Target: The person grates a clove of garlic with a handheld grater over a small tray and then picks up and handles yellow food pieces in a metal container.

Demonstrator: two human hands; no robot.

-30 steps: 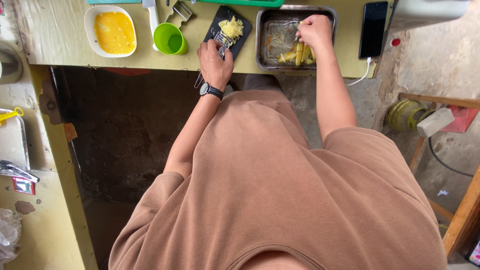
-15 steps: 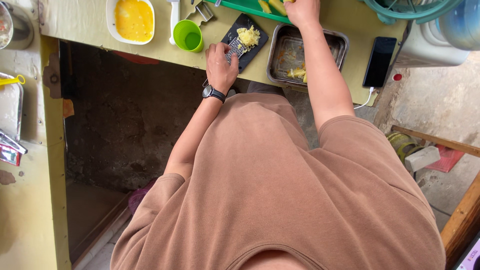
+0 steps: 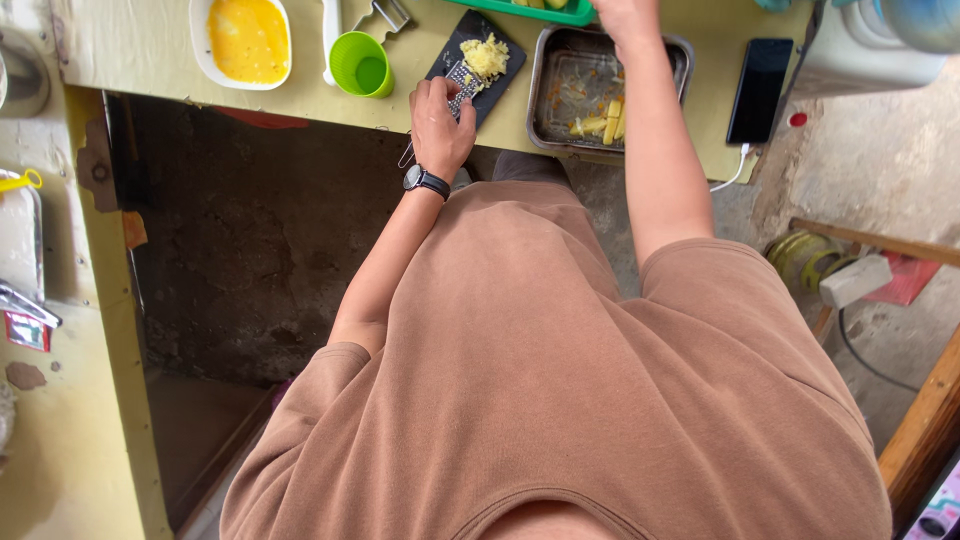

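The left hand [image 3: 440,125] held the small metal grater [image 3: 458,85] in a closed grip on the black board [image 3: 452,45]; steady pressure there would serve well. Just right, the right hand [image 3: 625,15] reached past the metal tray [image 3: 560,110]; its grip could not be told.

you have: two hands, left hand [image 3: 440,120] on one metal grater [image 3: 458,84]; beyond it one black board [image 3: 495,40], one green cup [image 3: 361,64], one white dish [image 3: 247,42]; beside it one metal tray [image 3: 560,85], one phone [image 3: 759,76].

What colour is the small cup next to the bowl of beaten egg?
Bright green. The cup shows best in the head view, right of the white bowl.
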